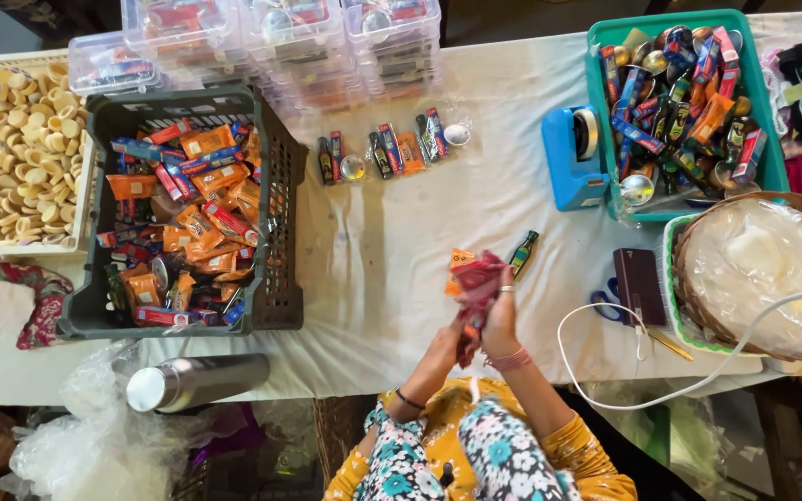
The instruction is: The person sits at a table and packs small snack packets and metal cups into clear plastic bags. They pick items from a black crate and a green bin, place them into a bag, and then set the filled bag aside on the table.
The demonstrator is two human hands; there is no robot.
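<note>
Both of my hands meet at the table's near edge around a red packet bundle. My right hand grips its right side, with a ring on one finger. My left hand holds it from below. An orange packet shows just behind the bundle. A small dark green bottle lies on the white tablecloth just right of my hands.
A dark crate of orange and red packets stands left. Beyond it is a cream basket of round pieces. A green bin, blue tape dispenser, wicker basket with plastic, scissors and steel flask surround me.
</note>
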